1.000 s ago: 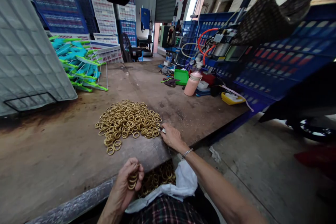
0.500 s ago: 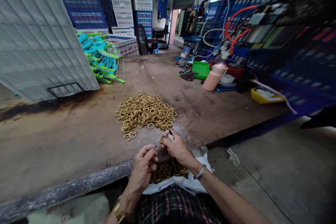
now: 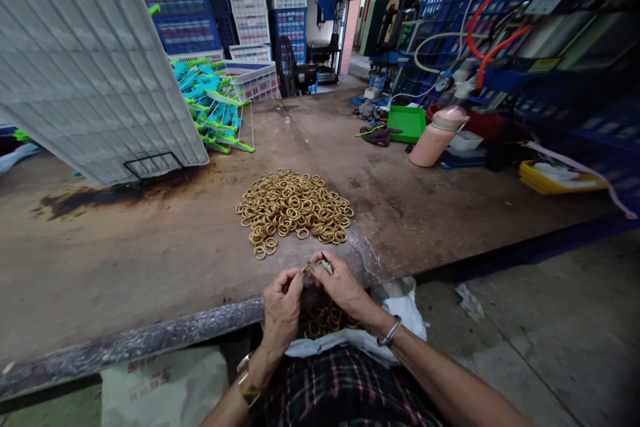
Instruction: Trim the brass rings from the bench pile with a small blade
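Note:
My left hand (image 3: pixel 283 307) is closed, thumb and forefinger pinching the edge of a small brass-coloured ring (image 3: pixel 305 267). The ring is seen nearly edge-on between both hands. My right hand (image 3: pixel 345 288) meets it from the other side, fingertips on or beside the ring. A small tool with a pale body and dark end (image 3: pixel 327 263) is gripped in that same hand; its exact kind is unclear. Just beyond the hands, a heap of similar rings (image 3: pixel 295 207) lies on the table. Below them, more rings (image 3: pixel 325 320) sit in an open white sack (image 3: pixel 370 341) at my lap.
A brown worktable (image 3: pixel 200 267) stretches ahead. On its left stand a grey-white ribbed panel (image 3: pixel 115 67) and a pile of teal and green plastic parts (image 3: pixel 215 107). A green tray (image 3: pixel 407 124), a pink bottle (image 3: pixel 434 140) and a yellow tray (image 3: pixel 555 180) are at right.
The left hand has come up to the right hand, and the ring is now between their fingertips. The whole view has shifted, moving the scene rightward.

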Action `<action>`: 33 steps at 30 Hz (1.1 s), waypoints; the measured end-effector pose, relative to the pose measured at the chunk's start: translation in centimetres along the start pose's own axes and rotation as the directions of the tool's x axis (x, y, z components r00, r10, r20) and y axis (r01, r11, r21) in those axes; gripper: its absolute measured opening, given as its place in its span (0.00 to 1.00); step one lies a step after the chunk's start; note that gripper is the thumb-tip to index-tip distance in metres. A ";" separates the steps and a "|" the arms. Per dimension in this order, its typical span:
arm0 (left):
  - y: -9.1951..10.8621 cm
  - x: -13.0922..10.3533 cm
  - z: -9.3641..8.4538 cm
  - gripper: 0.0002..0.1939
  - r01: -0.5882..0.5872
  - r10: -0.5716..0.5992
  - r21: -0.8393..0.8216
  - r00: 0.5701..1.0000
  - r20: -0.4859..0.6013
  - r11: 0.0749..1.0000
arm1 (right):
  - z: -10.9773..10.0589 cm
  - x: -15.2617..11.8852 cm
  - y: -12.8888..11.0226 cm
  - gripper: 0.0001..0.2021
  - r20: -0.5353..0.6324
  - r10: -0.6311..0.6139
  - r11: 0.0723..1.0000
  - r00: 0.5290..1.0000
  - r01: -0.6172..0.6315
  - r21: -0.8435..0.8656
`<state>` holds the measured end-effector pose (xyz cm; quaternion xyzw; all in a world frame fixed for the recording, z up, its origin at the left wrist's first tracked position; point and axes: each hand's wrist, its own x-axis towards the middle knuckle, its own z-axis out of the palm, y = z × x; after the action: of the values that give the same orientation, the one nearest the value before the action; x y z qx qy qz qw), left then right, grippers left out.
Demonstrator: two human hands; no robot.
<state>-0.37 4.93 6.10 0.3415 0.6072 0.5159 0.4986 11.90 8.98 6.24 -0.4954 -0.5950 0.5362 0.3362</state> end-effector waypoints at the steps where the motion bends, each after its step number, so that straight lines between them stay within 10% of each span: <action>1: 0.2 0.0 0.0 0.10 -0.065 0.066 0.053 0.998 -0.007 0.996 | -0.2 0.0 -0.1 0.09 0.009 -0.010 1.000 1.000 0.010 -0.030; 5: 0.5 -0.1 0.1 0.08 -0.217 0.218 0.149 0.976 0.008 0.965 | -0.3 0.4 -0.2 0.11 0.015 -0.089 0.983 0.996 0.090 -0.163; 11: 0.2 0.0 0.0 0.14 0.211 -0.182 -0.148 0.965 0.188 0.966 | 0.2 0.7 0.1 0.10 -0.002 -0.111 0.973 0.994 0.109 -0.203; 15: 0.4 0.1 -0.2 0.15 0.316 -0.230 -0.284 0.927 0.297 0.905 | 0.1 0.5 -0.4 0.10 0.017 -0.085 0.979 0.996 0.087 -0.183; 23: 0.7 0.0 0.1 0.16 0.270 -0.201 -0.283 0.947 0.250 0.920 | -0.4 0.6 0.0 0.11 0.010 -0.102 0.954 0.995 0.101 -0.282; 33: 0.4 0.0 0.0 0.17 0.179 -0.152 -0.168 0.976 0.158 0.970 | -0.1 -0.2 0.7 0.09 0.213 -0.170 0.639 0.962 0.272 -0.720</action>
<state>-0.39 4.99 6.45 0.2791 0.5467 0.4994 0.6114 12.21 8.79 5.56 -0.4777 -0.8373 0.2320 0.1302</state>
